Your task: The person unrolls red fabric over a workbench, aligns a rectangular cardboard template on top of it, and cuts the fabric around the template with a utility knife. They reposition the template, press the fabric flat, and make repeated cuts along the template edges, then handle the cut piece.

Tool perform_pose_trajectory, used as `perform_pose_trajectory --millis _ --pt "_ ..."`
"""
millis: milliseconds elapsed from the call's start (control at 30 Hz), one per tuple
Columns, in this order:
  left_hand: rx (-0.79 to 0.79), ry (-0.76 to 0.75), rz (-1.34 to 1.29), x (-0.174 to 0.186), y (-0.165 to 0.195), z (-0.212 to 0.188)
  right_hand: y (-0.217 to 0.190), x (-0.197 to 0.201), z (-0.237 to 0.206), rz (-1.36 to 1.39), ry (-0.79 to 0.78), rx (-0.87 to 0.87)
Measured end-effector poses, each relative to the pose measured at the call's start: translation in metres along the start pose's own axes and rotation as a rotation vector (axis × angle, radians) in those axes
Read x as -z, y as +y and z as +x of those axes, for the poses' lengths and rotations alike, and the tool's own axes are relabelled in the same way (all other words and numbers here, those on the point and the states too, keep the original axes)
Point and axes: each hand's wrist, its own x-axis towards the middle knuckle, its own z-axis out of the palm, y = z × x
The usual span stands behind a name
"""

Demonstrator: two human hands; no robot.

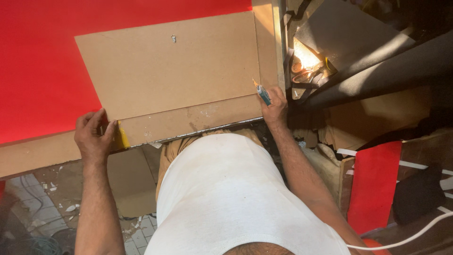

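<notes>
A brown hardboard panel (170,66) with a small metal hanger (173,38) near its top lies tilted on a workbench (188,120). My left hand (94,134) grips the panel's near left corner, beside a yellow patch (122,138) at the bench edge. My right hand (273,106) is closed around a blue utility knife (262,93), its tip resting at the panel's near right corner. My torso in a white shirt fills the lower middle.
A large red sheet (42,61) covers the bench to the left and behind the panel. Right of the bench are dark boards, sunlit tools (306,71) and a red strip (375,184). Scraps litter the tiled floor (56,208).
</notes>
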Motion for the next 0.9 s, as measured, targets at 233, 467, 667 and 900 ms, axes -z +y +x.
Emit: perform_pose_trajectory --millis 233,467,667,900 --pt "-0.014 0.003 0.066 -0.002 0.004 0.003 0.005 -0.001 0.004 0.016 0.011 0.016" --pt "0.022 -0.012 0.067 -0.004 0.009 0.004 0.007 0.004 0.009 0.02 -0.022 -0.002" --pt "0.11 -0.044 0.078 -0.003 0.017 0.009 0.02 0.026 0.028 0.329 -0.218 -0.214" --pt "0.354 0.103 0.19 -0.025 0.055 0.034 0.042 0.025 0.091 0.828 -0.232 -0.474"
